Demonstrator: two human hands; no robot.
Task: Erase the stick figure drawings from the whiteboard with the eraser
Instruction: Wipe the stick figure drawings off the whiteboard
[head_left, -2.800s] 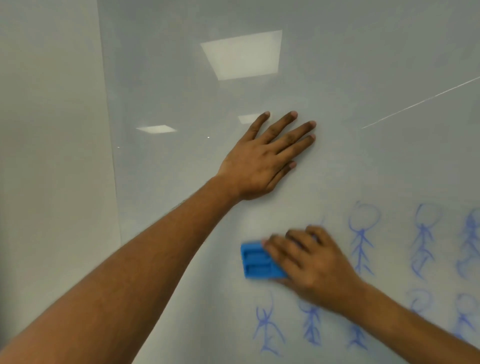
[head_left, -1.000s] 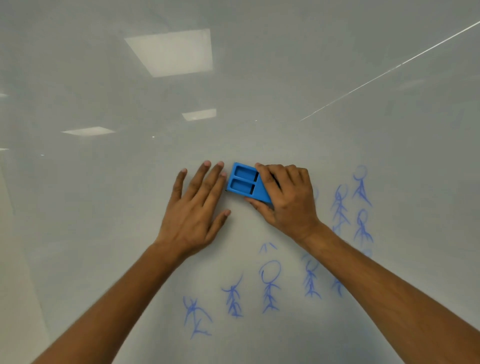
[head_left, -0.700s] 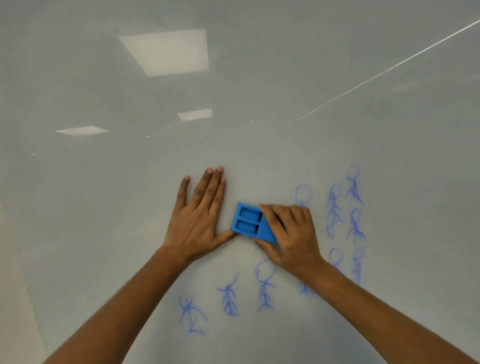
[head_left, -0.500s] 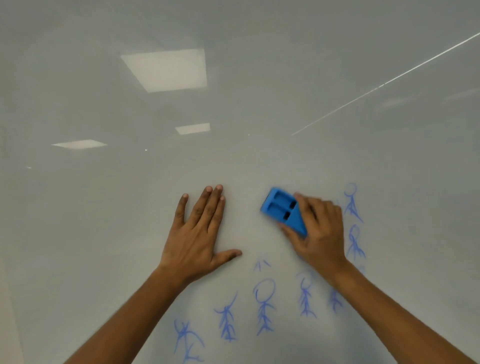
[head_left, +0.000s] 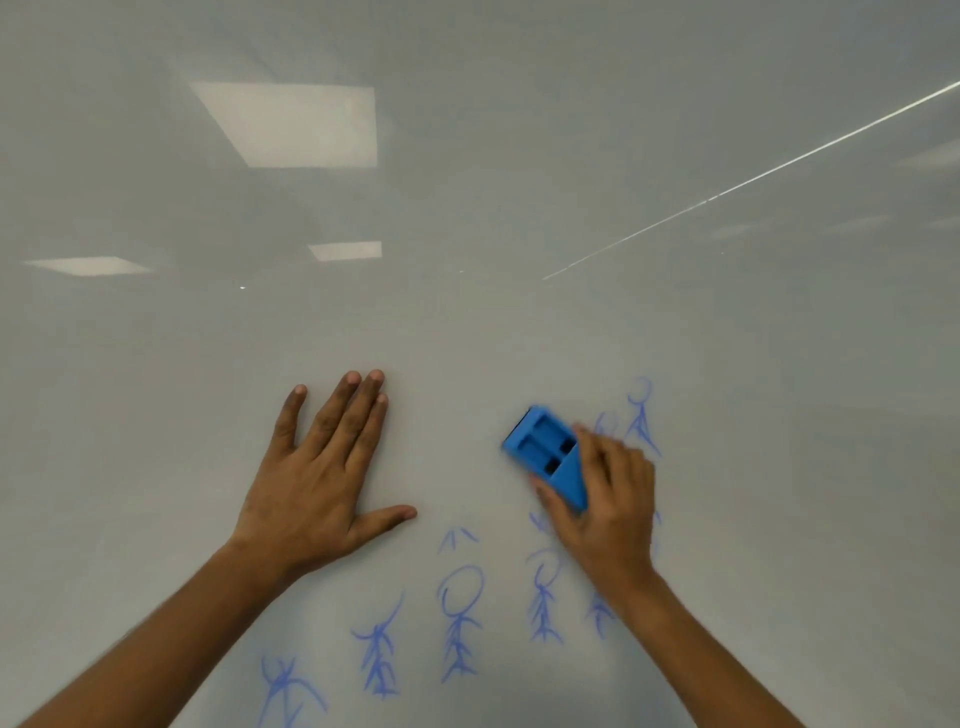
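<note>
A: While the left hand (head_left: 317, 483) is laid flat, fingers spread, on the whiteboard (head_left: 467, 312), where is the eraser (head_left: 548, 454)?

B: Clamped in the right hand (head_left: 605, 506), beside the stick figures (head_left: 460, 618). Streaks could be left if pressure is eased.

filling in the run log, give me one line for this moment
step: erasing | right hand: grips eraser on whiteboard | left hand: flat on board | stick figures: several remain

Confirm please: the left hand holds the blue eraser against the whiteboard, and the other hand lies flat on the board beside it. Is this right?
Not quite: the hands are swapped. In the head view the right hand holds the blue eraser against the whiteboard, and the left hand lies flat on the board beside it.
</note>
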